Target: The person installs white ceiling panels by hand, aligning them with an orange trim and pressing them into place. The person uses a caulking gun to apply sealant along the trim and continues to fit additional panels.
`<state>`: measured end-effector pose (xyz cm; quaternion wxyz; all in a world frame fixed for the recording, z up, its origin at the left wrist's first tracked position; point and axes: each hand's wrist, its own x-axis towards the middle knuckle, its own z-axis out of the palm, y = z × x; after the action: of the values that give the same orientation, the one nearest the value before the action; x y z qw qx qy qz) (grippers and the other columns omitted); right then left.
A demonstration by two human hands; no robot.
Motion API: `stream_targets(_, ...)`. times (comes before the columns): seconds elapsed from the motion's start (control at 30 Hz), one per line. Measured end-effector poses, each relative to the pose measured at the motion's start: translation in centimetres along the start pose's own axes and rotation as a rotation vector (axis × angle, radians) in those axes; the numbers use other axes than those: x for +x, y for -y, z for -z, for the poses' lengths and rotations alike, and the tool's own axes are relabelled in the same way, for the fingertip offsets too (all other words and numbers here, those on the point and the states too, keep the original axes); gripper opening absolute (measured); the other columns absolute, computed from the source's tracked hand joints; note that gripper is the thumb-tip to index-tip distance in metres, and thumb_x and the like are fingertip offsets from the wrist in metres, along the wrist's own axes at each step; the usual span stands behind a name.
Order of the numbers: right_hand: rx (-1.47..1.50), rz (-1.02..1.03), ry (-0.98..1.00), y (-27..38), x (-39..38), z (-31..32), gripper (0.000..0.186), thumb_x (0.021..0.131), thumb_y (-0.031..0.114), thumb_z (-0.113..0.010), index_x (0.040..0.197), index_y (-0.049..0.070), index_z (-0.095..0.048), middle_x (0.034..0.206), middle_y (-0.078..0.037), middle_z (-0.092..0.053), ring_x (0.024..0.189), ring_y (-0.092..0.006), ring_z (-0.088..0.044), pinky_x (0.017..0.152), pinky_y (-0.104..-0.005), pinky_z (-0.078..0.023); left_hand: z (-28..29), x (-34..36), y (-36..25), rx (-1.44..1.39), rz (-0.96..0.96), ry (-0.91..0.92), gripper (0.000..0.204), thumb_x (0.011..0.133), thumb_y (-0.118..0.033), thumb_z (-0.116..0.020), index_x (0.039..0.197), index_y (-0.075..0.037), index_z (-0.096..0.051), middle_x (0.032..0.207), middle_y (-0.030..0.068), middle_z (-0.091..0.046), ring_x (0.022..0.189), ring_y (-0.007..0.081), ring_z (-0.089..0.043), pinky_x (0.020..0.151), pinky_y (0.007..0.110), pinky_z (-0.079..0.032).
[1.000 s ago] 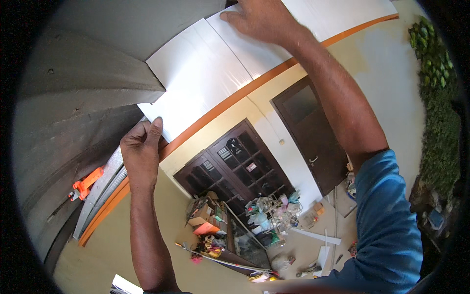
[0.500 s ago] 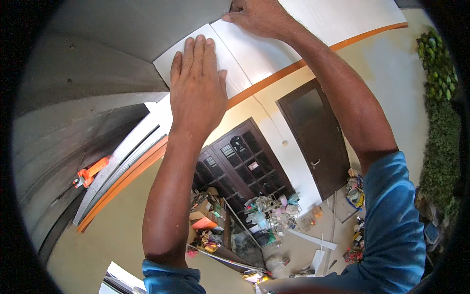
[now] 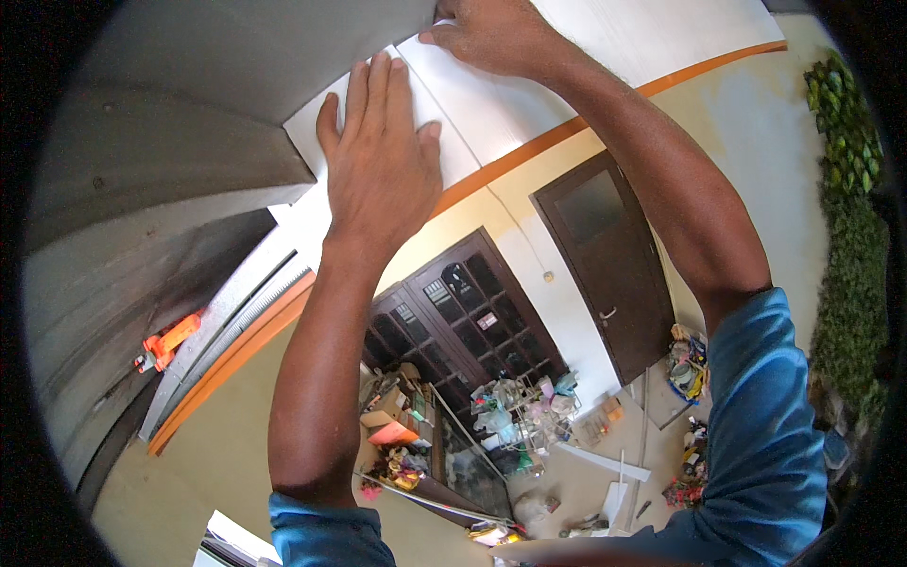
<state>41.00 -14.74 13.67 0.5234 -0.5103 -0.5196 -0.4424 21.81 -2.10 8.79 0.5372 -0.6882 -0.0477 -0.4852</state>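
Observation:
A white ceiling panel (image 3: 491, 104) runs overhead from the upper middle toward the right, made of long white strips with an orange trim strip (image 3: 529, 151) along its lower edge. My left hand (image 3: 378, 161) lies flat against the panel's near end, palm up on it, fingers together and stretched. My right hand (image 3: 491, 33) presses on the panel farther along, at the top of the view, fingers partly cut off by the frame edge. Neither hand grips anything.
Bare grey concrete ceiling (image 3: 161, 161) fills the left. An orange tool (image 3: 170, 340) rests on a ledge at left. Below are a dark wooden double door (image 3: 453, 321), a single brown door (image 3: 609, 265), cluttered goods on the floor (image 3: 510, 425) and green plants (image 3: 850, 236) at right.
My left hand moved up and right from the panel's lower edge and now lies flat on the panel. My right hand stayed pressed near the top.

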Motion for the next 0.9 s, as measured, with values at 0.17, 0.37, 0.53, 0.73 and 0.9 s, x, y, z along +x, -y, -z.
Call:
stream_targets(0.17,-0.026,-0.038,0.064,0.1,-0.4,0.5,0.037,0.108,0.025,-0.072,0.126,-0.006,-0.079,0.116,-0.027,-0.08,0.109,-0.0397,-0.077,0.097,-0.0497,-0.062,1.6,0.1,-0.3,-0.025,-0.021,-0.004,0.07,0.109,-0.03,-0.067,0.169,-0.002,-0.043,0.173,0.0226,-0.044,0.164,0.0412,-0.035,0.134,0.06,-0.023)
stream_targets(0.37,-0.065,-0.066,0.028,0.2,-0.7,0.1,0.044,0.111,0.03,-0.067,0.137,-0.005,-0.074,0.136,-0.026,-0.075,0.13,-0.0402,-0.07,0.112,-0.0515,-0.056,9.3,-10.7,1.8,-0.079,0.465,-0.155,0.019,0.106,-0.017,-0.073,0.109,0.001,-0.079,0.102,0.0182,-0.08,0.093,0.0345,-0.072,0.087,0.045,-0.056)
stream_targets(0.53,-0.098,-0.037,0.031,0.0,-0.9,-0.4,0.044,0.112,0.031,-0.066,0.138,-0.004,-0.073,0.138,-0.026,-0.074,0.132,-0.0411,-0.068,0.114,-0.0522,-0.054,7.4,-13.2,4.6,-0.313,0.804,-0.063,0.034,0.11,-0.022,-0.07,0.099,0.01,-0.075,0.078,0.0187,-0.07,0.07,0.0264,-0.062,0.071,0.041,-0.053)
stream_targets(0.73,-0.203,0.09,-0.033,-0.6,-0.7,-0.3,0.043,0.111,0.031,-0.067,0.131,-0.006,-0.076,0.128,-0.028,-0.076,0.119,-0.0427,-0.073,0.107,-0.0536,-0.057,7.0,-12.1,5.1,-0.778,0.986,0.03,0.034,0.112,-0.02,-0.07,0.092,0.006,-0.078,0.074,-0.0036,-0.059,0.072,0.0089,-0.045,0.07,0.031,-0.043)
stream_targets(0.9,-0.05,-0.066,0.098,1.1,-0.6,0.8,0.038,0.108,0.026,-0.071,0.126,-0.007,-0.077,0.119,-0.028,-0.076,0.11,-0.0427,-0.074,0.098,-0.0521,-0.059,7.2,-12.4,5.2,-0.772,0.986,0.078,0.023,0.111,-0.019,-0.073,0.104,0.0,-0.085,0.086,-0.0046,-0.07,0.079,0.0057,-0.053,0.073,0.027,-0.044)
